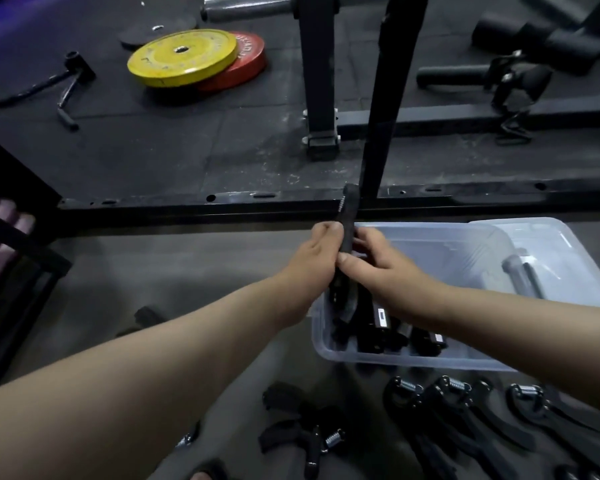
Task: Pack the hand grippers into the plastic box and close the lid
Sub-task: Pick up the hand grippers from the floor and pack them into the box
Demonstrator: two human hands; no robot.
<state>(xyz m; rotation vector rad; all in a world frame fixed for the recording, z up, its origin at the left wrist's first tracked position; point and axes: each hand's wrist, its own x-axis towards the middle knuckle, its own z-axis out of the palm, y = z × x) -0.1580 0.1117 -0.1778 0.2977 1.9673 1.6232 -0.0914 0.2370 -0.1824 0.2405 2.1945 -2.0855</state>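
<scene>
**Gym floor: hand grippers, box part-filled, lid off**

Loose hand grippers [440, 407], approx. a handful or more, black w/ steel coil springs, lie on the grey floor [187, 278] at the bottom edge, nearest the camera; exact count unclear, some cropped or overlapping. They sit just below the box's near wall.

Plastic box [395, 358]: clear, on floor, right of centre. Holds several black grippers already [381, 323], packed along the near side; far half looks bare.

Lid [568, 251]: clear, off the box, lying against its right side, partly overlapping the rim.

Held gripper [347, 216]: black, upright, top end sticking up above both hands, lower end dipping behind them over the box's left edge.

Left hand [321, 258]: fingers curled round the held gripper from the left, grasping it.

Right hand [378, 268]: thumb and fingers pinching the same gripper from the right, directly opposite the left hand; both hands touch it, item between them. Right forearm crosses over the box's near right corner.

Background: black rack frame [378, 98] w/ base rail across mid-frame; yellow weight plate [182, 57] lying on a red plate [246, 60], far left, well apart from the box.
</scene>
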